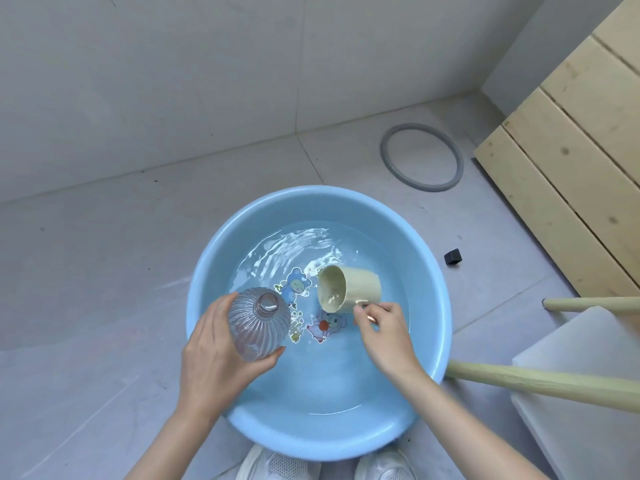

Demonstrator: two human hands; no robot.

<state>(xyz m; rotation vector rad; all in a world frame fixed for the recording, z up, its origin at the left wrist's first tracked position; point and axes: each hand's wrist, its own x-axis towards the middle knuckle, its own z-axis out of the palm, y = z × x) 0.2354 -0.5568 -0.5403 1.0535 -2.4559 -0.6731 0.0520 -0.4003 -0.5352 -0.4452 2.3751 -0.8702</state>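
A light blue plastic basin (pixel 214 271) stands on the floor, holding shallow rippling water over cartoon stickers on its bottom. My left hand (pixel 214 358) grips a clear ribbed bottle (pixel 258 322) above the basin's left side, its uncapped mouth facing up toward me. My right hand (pixel 384 330) pinches the handle of a cream plastic cup (pixel 349 289). The cup is tipped on its side over the water, mouth toward the left, with a little water inside.
A grey ring (pixel 388 161) lies on the tiled floor behind the basin. A small black block (pixel 453 256) sits to the right. Pale wooden slats (pixel 568 161), two wooden legs (pixel 540 382) and a white panel (pixel 588 375) crowd the right. My white shoes (pixel 277 465) are below.
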